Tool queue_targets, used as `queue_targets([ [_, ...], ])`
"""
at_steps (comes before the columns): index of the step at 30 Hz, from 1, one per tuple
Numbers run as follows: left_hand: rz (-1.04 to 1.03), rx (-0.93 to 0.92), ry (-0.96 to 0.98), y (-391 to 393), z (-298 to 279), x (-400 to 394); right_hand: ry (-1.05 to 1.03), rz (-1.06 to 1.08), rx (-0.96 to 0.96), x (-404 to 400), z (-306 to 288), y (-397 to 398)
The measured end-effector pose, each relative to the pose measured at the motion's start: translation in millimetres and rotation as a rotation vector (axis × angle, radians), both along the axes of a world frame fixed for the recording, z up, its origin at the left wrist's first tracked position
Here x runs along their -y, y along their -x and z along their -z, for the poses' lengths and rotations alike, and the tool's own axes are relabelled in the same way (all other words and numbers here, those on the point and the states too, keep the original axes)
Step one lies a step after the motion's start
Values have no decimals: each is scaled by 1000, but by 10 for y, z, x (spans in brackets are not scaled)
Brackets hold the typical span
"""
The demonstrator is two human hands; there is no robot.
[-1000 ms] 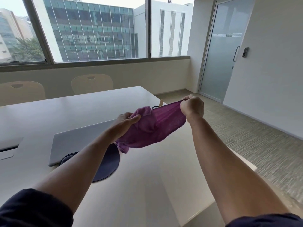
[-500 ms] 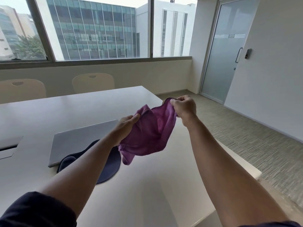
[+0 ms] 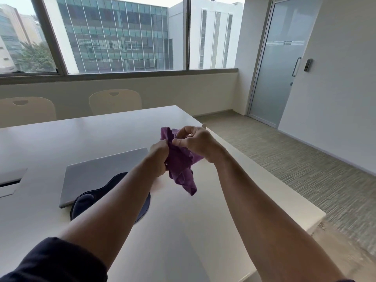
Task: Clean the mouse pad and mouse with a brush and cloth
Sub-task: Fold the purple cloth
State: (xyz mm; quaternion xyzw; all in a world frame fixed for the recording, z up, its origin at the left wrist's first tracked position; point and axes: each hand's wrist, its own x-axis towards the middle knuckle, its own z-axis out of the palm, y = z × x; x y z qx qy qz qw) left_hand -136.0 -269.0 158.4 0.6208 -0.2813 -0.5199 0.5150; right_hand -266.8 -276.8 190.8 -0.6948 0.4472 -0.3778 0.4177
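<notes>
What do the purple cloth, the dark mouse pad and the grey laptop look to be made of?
Purple cloth: soft, napped fabric, probably microfibre; it bunches and droops between the hands. Mouse pad: dark matte surface with a raised padded wrist rest, likely fabric over foam or gel. Laptop: smooth grey lid with a dull sheen, metal or painted plastic, unclear which.

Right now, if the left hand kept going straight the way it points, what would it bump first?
The left hand points up and right into the cloth it holds, so the right hand just behind would likely come first, though depth is hard to judge.
</notes>
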Motion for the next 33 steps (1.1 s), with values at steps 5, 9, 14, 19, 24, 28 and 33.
queue_targets([
  [5, -21, 24, -42, -22, 51, -5, 98, 342, 77, 109, -113, 6],
  [9, 62, 11, -39, 18, 80, -33, 258, 400, -12, 83, -109, -45],
  [14, 154, -295, 64, 32, 69, -3, 120, -63, -363, -98, 53, -112],
  [19, 216, -293, 169, -43, 115, -29, -38, 13, 29, -45, 82, 60],
  [24, 155, -316, 172, -41, 62, -36, -90, 439, 97, 180, 279, 296],
  [28, 149, -365, 206, -58, 86, -13, -269, 317, -85, 133, 600, 433],
  [33, 136, -373, 195, -102, 84, -10, -308, 355, 119, 113, 778, 435],
])
